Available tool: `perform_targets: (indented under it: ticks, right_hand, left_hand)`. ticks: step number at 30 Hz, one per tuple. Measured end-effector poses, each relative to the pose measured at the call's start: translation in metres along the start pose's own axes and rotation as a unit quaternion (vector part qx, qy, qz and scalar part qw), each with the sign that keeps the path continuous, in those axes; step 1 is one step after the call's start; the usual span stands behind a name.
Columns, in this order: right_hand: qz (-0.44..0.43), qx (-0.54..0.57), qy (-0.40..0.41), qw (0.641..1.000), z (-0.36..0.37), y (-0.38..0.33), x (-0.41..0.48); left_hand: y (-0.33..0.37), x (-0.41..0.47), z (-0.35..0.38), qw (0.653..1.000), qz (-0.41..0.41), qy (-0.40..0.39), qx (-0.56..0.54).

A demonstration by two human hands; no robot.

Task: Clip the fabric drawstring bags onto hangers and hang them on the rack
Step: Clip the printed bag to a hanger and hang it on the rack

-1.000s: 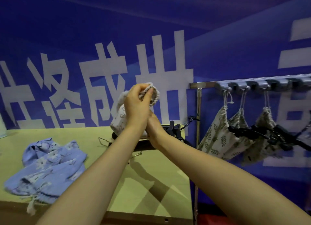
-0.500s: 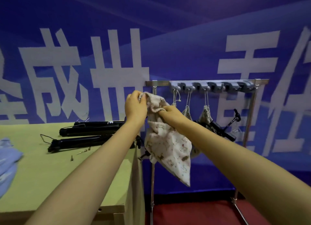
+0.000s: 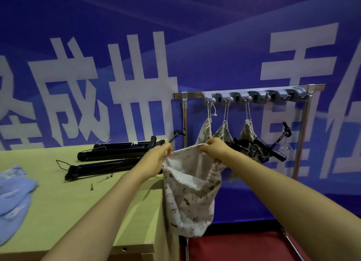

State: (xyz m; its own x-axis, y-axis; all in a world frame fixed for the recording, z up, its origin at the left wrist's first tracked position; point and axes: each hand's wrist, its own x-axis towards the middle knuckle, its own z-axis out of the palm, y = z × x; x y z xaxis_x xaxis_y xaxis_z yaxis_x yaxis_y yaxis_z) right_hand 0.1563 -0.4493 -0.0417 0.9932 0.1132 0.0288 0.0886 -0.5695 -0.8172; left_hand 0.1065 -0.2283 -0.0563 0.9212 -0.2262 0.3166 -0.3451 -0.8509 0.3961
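Observation:
A cream drawstring bag with small brown prints hangs open past the table's right edge, its mouth stretched wide. My left hand pinches the left side of the rim and my right hand pinches the right side. Behind them stands a metal rack with a row of grey clips. Three patterned bags hang from the left clips by their strings. Black hangers lie on the table.
The yellow-green table carries a blue floral cloth at the left and a few small screws. Black clamps and arms stick out behind the hanging bags. A blue banner wall stands behind; red floor lies under the rack.
The view swung right from the table to the rack. The bag went from bunched up at my hands to hanging, and now its mouth is pulled open between both hands, held lower.

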Motion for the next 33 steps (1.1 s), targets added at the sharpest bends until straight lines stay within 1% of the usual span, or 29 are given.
perform_targets:
  ticks: [2,3,5,6,11,14,17,20,22,26,29,33]
  right_hand:
    - [0.001,-0.010,0.004,1.000,0.009,0.001,0.006]
    - [-0.006,-0.032,0.008,0.999,0.013,0.002,0.008]
    - [-0.018,-0.081,0.023,0.996,0.020,0.003,0.013]
    - [-0.021,-0.094,0.026,0.995,0.024,0.004,0.014]
    - [-0.048,-0.144,0.007,0.988,0.045,0.004,0.018]
    - [-0.078,-0.125,0.020,0.989,0.058,0.002,0.017]
    - [-0.118,-0.089,0.030,0.989,0.073,-0.009,0.014]
    - [-0.178,-0.078,0.026,0.981,0.094,-0.033,0.010]
    - [-0.226,-0.069,0.003,0.972,0.109,-0.050,0.007]
    - [-0.315,-0.053,-0.073,0.945,0.141,-0.082,0.003]
    - [-0.365,-0.124,-0.123,0.914,0.167,-0.104,0.009]
    - [-0.377,-0.205,-0.196,0.882,0.203,-0.118,0.022]
  left_hand:
    - [-0.002,-0.002,0.000,0.996,0.018,-0.042,0.079]
    - [-0.003,-0.002,0.001,0.992,0.012,-0.061,0.112]
    - [-0.007,-0.004,0.005,0.986,-0.012,-0.077,0.145]
    - [-0.009,-0.005,0.008,0.987,-0.023,-0.079,0.140]
    - [-0.024,-0.019,0.019,0.992,-0.102,-0.075,0.010]
    - [-0.037,-0.034,0.015,0.986,-0.143,-0.057,-0.060]
    - [-0.048,-0.049,0.007,0.977,-0.184,-0.048,-0.099]
    - [-0.060,-0.061,-0.005,0.972,-0.207,-0.027,-0.108]
    - [-0.068,-0.068,-0.011,0.969,-0.217,-0.014,-0.116]
    - [-0.079,-0.084,-0.020,0.966,-0.224,-0.005,-0.131]
    - [-0.095,-0.089,-0.022,0.964,-0.222,-0.005,-0.143]
    - [-0.112,-0.094,-0.023,0.971,-0.201,-0.026,-0.129]
